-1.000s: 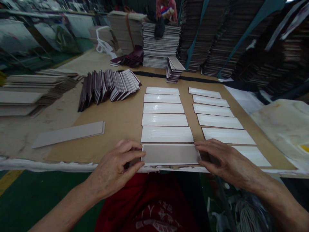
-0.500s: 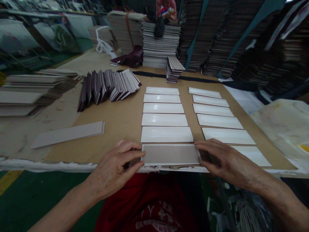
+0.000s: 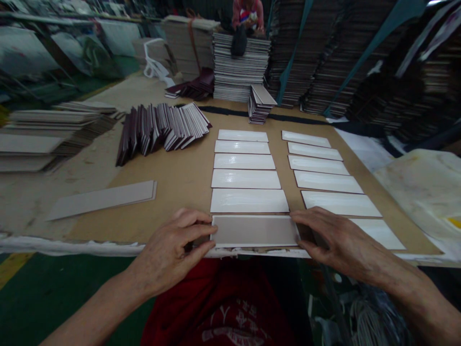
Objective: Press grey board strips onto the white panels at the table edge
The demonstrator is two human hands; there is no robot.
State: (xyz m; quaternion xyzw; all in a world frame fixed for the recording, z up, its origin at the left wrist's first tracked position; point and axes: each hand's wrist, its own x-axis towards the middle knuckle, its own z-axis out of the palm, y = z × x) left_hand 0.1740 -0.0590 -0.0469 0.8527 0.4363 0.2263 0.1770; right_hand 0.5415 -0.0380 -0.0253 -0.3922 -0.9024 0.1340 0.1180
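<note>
A grey cardboard strip (image 3: 256, 230) lies flat on a slightly larger white-faced piece at the table's front edge. My left hand (image 3: 178, 245) grips its left end, thumb at the near corner and fingers at the far one. At the opposite end my right hand (image 3: 333, 238) holds it the same way, partly over the right column. Glossy white-faced strips (image 3: 249, 200) form a column beyond it, and a second column of white strips (image 3: 340, 203) runs to the right. Off to the left rests a loose pair of grey strips (image 3: 104, 201).
Dark-edged strips (image 3: 162, 126) stand fanned at the back left, near stacked grey boards (image 3: 32, 144). A small stack of strips (image 3: 260, 105) sits at the back middle. Tall board stacks (image 3: 240, 69) line the far side, with a person (image 3: 248, 14) behind. A whitish sheet (image 3: 421, 187) lies right.
Both hands stay at the ends of the grey cardboard strip, which has not visibly moved. Only the camera view has shifted very slightly.
</note>
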